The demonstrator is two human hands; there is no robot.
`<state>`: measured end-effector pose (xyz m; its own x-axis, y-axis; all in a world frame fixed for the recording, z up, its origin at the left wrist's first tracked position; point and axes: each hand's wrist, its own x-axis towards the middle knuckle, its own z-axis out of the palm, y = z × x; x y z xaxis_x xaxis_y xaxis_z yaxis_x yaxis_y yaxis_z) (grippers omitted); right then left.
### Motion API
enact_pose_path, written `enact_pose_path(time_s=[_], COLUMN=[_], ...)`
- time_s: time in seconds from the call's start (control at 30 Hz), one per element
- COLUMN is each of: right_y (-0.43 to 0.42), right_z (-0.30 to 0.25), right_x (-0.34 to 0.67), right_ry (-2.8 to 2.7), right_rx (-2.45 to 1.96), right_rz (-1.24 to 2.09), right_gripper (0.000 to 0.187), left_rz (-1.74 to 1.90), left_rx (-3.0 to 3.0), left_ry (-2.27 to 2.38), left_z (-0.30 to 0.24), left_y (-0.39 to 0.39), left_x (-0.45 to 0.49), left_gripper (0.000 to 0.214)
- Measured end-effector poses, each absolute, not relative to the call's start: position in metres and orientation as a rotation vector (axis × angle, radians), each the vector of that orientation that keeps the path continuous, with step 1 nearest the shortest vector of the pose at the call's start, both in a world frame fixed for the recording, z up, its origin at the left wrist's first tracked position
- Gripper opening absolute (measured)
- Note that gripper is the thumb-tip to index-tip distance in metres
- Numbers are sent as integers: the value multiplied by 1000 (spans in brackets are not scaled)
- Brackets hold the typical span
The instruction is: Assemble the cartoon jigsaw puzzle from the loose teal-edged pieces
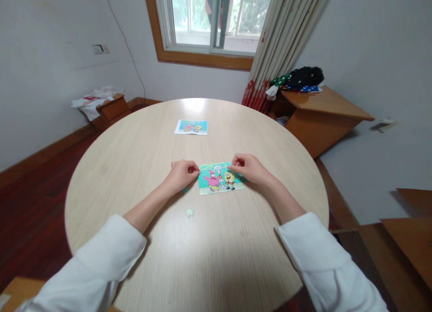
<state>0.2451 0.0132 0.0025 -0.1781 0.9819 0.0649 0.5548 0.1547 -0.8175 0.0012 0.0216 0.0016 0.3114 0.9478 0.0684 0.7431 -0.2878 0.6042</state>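
Note:
A small cartoon jigsaw puzzle [220, 179] lies on the round light-wood table [202, 258]. My left hand [182, 173] is curled at the puzzle's left edge, fingertips pinched against it. My right hand [248, 167] is curled over the puzzle's upper right corner, fingers pressed together on it. A loose pale green piece [191, 212] lies on the table nearer to me, apart from both hands. Another dark teal piece [185, 191] peeks out just under my left hand. Whether either hand holds a piece is hidden.
A printed picture sheet [191, 127] lies farther back on the table. A wooden side table [320, 114] with dark clothes stands at the right by the curtain [283, 46]. A low cabinet [111, 108] with papers sits at the left wall.

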Motion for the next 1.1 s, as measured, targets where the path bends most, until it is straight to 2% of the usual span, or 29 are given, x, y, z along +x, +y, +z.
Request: enact_pose_path(time_s=[0.47,0.6,0.77,0.93,1.1], right_y=[12,12,12,12,13], right_z=[6,6,7,6,5], right_x=[244,244,244,244,244], right_ry=[-1814,-1803,-1792,-1802,-1800], right_rx=[-1479,-1476,-1478,-1482,-1481], right_rz=[898,894,911,898,898], right_gripper=[26,25,24,23,23], left_rz=[405,566,889,776,746], left_rx=[2414,2359,2173,2114,2142], left_ry=[1399,1383,1626,1772,1667], left_z=[-3,2,6,4,3], left_y=[24,21,31,44,45], left_x=[0,-6,-26,-47,-50], left_gripper=[21,26,26,19,23])
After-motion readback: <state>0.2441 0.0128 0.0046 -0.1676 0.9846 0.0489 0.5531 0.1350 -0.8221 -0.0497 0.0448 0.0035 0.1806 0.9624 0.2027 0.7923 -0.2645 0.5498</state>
